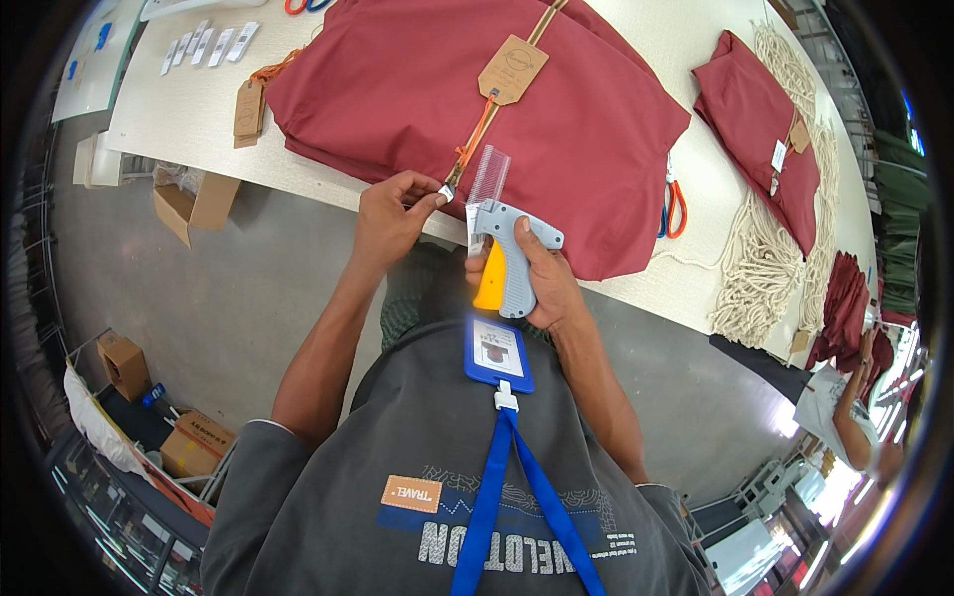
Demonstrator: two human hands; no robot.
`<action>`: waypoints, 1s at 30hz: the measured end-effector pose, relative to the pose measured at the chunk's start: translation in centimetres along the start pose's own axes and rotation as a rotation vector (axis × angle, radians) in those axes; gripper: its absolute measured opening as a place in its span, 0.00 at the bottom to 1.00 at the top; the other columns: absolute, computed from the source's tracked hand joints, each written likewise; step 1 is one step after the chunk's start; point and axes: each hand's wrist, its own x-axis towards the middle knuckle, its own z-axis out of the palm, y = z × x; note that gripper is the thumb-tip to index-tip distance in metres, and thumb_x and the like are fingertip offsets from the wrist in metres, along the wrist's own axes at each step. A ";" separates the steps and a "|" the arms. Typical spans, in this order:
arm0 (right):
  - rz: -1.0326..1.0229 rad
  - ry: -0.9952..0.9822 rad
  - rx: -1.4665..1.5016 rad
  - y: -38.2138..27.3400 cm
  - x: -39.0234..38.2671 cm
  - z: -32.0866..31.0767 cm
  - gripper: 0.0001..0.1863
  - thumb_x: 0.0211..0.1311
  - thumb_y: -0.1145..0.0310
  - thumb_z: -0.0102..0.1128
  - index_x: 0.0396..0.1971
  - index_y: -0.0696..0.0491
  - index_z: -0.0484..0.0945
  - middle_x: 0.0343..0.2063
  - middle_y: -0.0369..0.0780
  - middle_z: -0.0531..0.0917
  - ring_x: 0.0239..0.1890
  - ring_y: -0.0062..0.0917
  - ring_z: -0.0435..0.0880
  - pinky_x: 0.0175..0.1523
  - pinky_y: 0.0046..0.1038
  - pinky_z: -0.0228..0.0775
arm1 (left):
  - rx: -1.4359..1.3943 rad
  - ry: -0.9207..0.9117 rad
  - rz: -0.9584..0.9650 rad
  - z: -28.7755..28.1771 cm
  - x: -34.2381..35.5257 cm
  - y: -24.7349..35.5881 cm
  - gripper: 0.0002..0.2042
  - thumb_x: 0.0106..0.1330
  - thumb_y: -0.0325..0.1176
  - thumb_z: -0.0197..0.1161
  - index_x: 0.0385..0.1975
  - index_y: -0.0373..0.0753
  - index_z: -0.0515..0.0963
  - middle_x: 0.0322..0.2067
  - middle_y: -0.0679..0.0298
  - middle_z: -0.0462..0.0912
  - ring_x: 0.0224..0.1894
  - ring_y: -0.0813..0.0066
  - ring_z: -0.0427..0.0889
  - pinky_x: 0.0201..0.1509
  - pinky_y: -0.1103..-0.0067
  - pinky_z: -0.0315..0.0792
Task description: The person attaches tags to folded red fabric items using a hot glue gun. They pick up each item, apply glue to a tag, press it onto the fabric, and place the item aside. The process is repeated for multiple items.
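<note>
My right hand (545, 283) grips the grey tagging gun (505, 260); my left hand (390, 217) pinches the orange cord (475, 134) at the red garment (477, 109) on the counter (199, 119). Risk: needle jabs my left fingertips.

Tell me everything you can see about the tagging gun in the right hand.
The tagging gun is a pistol-shaped tool that looks plastic, with a grey body and a yellow-orange trigger. A clear comb-like strip of fasteners stands up from its top. The right hand grips its handle, holding it upright with the nose toward the left hand, at the near edge of the red fabric on the table. The left hand pinches a small piece just beside the nose.
</note>
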 end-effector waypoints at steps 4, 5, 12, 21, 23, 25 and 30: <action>-0.007 0.003 -0.005 0.0 -0.3 0.1 0.30 0.75 0.45 0.55 0.55 0.61 0.76 0.36 0.48 0.87 0.37 0.34 0.90 0.43 0.34 0.87 | 0.012 0.048 0.081 0.5 -0.3 0.2 0.06 0.64 0.26 0.72 0.36 0.31 0.83 0.30 0.63 0.87 0.31 0.82 0.84 0.36 0.81 0.77; -0.012 0.005 -0.003 0.0 -0.3 0.1 0.30 0.75 0.45 0.55 0.55 0.61 0.76 0.36 0.48 0.87 0.37 0.34 0.90 0.43 0.34 0.87 | 0.038 0.063 0.109 0.7 -0.4 0.3 0.06 0.64 0.26 0.72 0.36 0.31 0.82 0.29 0.62 0.87 0.30 0.82 0.83 0.35 0.81 0.76; -0.021 0.003 -0.011 0.0 -0.6 0.2 0.30 0.75 0.45 0.54 0.55 0.60 0.77 0.36 0.47 0.87 0.37 0.33 0.90 0.44 0.34 0.87 | 0.230 0.129 0.307 0.9 -0.8 0.5 0.07 0.63 0.24 0.72 0.39 0.33 0.83 0.31 0.62 0.86 0.30 0.78 0.85 0.34 0.81 0.78; -0.031 -0.021 -0.016 0.0 -0.7 0.2 0.31 0.75 0.44 0.54 0.55 0.60 0.77 0.37 0.46 0.87 0.38 0.33 0.90 0.45 0.35 0.87 | 0.232 0.147 0.367 1.3 -1.0 0.0 0.08 0.61 0.24 0.73 0.39 0.33 0.83 0.34 0.59 0.86 0.31 0.72 0.87 0.35 0.78 0.79; -0.036 -0.022 -0.023 0.0 -0.8 0.2 0.31 0.75 0.44 0.54 0.55 0.61 0.77 0.37 0.46 0.87 0.38 0.33 0.90 0.45 0.35 0.87 | 0.220 0.165 0.346 1.5 -1.0 -0.1 0.09 0.61 0.25 0.74 0.39 0.33 0.84 0.33 0.59 0.87 0.31 0.73 0.87 0.34 0.78 0.79; -0.036 -0.019 -0.027 0.0 -0.8 0.1 0.31 0.75 0.44 0.54 0.55 0.61 0.77 0.37 0.47 0.87 0.38 0.33 0.90 0.45 0.35 0.87 | 0.198 0.175 0.292 1.8 -0.9 -0.2 0.09 0.61 0.26 0.74 0.38 0.32 0.84 0.32 0.59 0.87 0.31 0.75 0.86 0.34 0.79 0.78; -0.032 -0.024 -0.034 0.0 -0.8 0.0 0.31 0.74 0.43 0.54 0.54 0.61 0.77 0.37 0.47 0.87 0.38 0.34 0.90 0.44 0.35 0.87 | 0.143 0.189 0.170 2.3 -0.5 -0.3 0.10 0.58 0.27 0.75 0.36 0.32 0.83 0.29 0.58 0.86 0.28 0.72 0.84 0.34 0.77 0.78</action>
